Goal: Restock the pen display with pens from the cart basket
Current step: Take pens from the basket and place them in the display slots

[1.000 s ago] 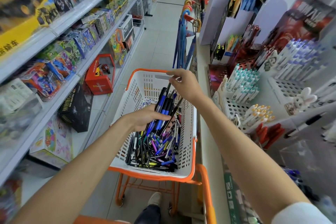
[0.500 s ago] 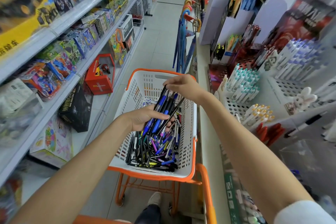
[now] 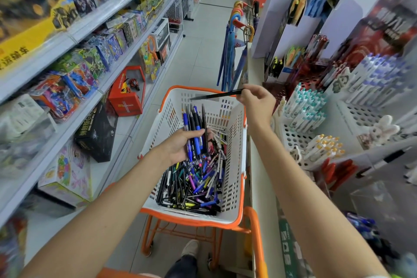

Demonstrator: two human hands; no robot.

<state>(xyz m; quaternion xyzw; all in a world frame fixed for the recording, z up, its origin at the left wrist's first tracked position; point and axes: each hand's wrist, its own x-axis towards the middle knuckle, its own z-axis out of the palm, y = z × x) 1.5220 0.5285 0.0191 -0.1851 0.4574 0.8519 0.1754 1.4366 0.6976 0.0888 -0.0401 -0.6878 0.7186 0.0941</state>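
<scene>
White plastic with an orange rim, the cart basket [image 3: 225,117] holds a heap of loose pens [image 3: 194,185]. Over the basket's middle, the left hand [image 3: 180,145] grips a bundle of blue and black pens [image 3: 195,131] standing upright. Above the basket's far right corner, the right hand [image 3: 257,104] pinches a single black pen [image 3: 217,95], which lies nearly level. The pen display [image 3: 291,137], made of white perforated racks, stands just right of the basket.

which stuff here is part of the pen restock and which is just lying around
Job: black pen in right hand; pen bunch in left hand; loose pens in cart basket; pen display rack.
Lying about: toy boxes on the left shelves; umbrellas; plush rabbit.
</scene>
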